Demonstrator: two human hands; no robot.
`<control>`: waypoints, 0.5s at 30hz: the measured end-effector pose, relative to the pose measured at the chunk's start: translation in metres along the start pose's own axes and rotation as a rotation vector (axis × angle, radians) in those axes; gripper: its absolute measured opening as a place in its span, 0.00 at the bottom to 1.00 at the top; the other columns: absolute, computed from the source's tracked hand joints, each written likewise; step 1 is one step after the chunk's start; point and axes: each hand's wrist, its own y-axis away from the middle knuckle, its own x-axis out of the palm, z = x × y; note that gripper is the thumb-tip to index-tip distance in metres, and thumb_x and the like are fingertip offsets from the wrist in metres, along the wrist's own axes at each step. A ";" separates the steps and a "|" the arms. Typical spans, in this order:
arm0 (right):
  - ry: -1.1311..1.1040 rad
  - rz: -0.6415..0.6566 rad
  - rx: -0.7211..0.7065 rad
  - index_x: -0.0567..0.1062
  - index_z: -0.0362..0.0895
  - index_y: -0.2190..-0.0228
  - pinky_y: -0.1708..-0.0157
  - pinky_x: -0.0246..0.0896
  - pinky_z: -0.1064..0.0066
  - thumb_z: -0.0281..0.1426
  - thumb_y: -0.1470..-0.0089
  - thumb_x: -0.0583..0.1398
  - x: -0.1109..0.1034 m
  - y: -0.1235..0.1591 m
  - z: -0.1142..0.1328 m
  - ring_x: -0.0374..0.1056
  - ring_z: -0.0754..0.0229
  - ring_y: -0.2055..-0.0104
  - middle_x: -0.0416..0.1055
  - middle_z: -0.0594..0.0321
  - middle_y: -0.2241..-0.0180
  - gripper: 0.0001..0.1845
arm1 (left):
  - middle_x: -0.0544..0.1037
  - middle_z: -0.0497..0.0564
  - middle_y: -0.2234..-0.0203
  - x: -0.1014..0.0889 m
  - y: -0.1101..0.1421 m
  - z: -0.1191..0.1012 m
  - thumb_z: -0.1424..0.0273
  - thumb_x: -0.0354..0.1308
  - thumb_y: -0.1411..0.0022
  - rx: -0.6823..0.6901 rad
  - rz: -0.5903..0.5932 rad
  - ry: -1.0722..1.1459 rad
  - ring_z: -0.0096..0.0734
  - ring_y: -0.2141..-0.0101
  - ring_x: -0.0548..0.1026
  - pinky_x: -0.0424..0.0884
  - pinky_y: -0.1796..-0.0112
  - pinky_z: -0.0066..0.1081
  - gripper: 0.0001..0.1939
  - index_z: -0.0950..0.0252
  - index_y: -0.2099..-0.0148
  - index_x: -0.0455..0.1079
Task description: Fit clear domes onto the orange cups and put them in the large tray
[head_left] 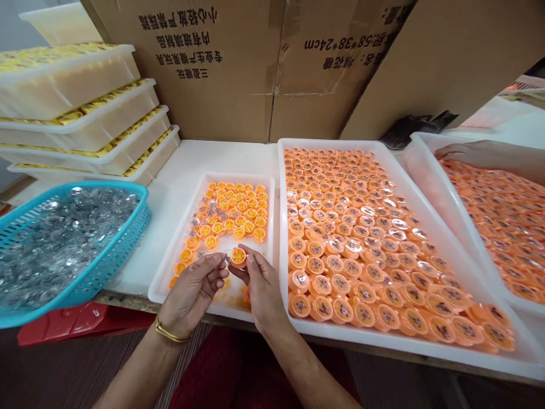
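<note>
My right hand point(264, 288) pinches a small orange cup point(238, 257) filled with yellow candy balls, its open top facing up. Close beside the cup, my left hand point(193, 291) holds a small clear plastic lid point(225, 261) between thumb and fingertips. Both hands are over a small white tray point(159, 278). More orange cups with yellow candy point(240, 205) stand in rows there, and some clear lids point(213, 211) lie among them. Loose yellow candy lies near the tray's front, partly hidden by my hands.
At left a blue basket point(142, 218) holds many clear lids. Behind it rise stacked white bins point(131, 108) of yellow packets. A large white tray point(283, 170) of lidded orange cups stands right. Another person's hand point(466, 152) rests over a further tray. Cardboard boxes point(238, 108) stand behind.
</note>
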 end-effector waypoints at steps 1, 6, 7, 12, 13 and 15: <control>-0.001 -0.003 -0.001 0.74 0.44 0.56 0.53 0.69 0.59 0.39 0.45 0.57 0.000 0.000 0.000 0.72 0.56 0.57 0.72 0.59 0.56 0.18 | 0.77 0.49 0.76 0.003 0.001 0.001 0.75 0.66 0.50 0.033 -0.021 -0.013 0.23 0.77 0.75 0.72 0.78 0.18 0.07 0.71 0.67 0.75; -0.019 -0.014 0.003 0.75 0.45 0.55 0.52 0.67 0.61 0.34 0.46 0.56 0.000 0.001 0.002 0.70 0.56 0.53 0.73 0.60 0.54 0.18 | 0.78 0.49 0.77 0.020 -0.001 0.011 0.71 0.69 0.56 0.262 -0.121 -0.117 0.27 0.77 0.77 0.73 0.78 0.22 0.12 0.71 0.69 0.73; -0.005 -0.017 0.005 0.74 0.46 0.55 0.51 0.67 0.61 0.33 0.47 0.56 -0.001 0.001 0.002 0.70 0.56 0.53 0.73 0.60 0.54 0.18 | 0.78 0.48 0.78 0.022 -0.003 0.014 0.70 0.70 0.56 0.282 -0.133 -0.138 0.28 0.77 0.77 0.74 0.77 0.23 0.13 0.71 0.69 0.73; 0.138 -0.038 -0.034 0.73 0.47 0.52 0.47 0.61 0.59 0.33 0.47 0.55 -0.004 0.000 0.001 0.65 0.53 0.47 0.71 0.60 0.49 0.20 | 0.77 0.48 0.80 0.028 -0.009 0.024 0.67 0.70 0.57 0.294 -0.162 -0.185 0.32 0.78 0.78 0.75 0.76 0.28 0.15 0.71 0.70 0.71; 0.167 -0.041 -0.048 0.73 0.47 0.51 0.46 0.60 0.59 0.33 0.47 0.56 -0.004 0.000 0.002 0.65 0.53 0.46 0.70 0.60 0.49 0.20 | 0.77 0.48 0.81 0.028 -0.009 0.024 0.67 0.70 0.57 0.299 -0.171 -0.184 0.32 0.78 0.78 0.75 0.75 0.28 0.15 0.70 0.70 0.71; 0.219 -0.054 -0.076 0.73 0.46 0.52 0.46 0.60 0.60 0.35 0.46 0.56 -0.003 0.000 0.005 0.66 0.54 0.47 0.71 0.59 0.49 0.20 | 0.76 0.47 0.81 0.030 -0.009 0.025 0.67 0.70 0.58 0.308 -0.182 -0.184 0.32 0.78 0.77 0.75 0.75 0.29 0.15 0.70 0.71 0.70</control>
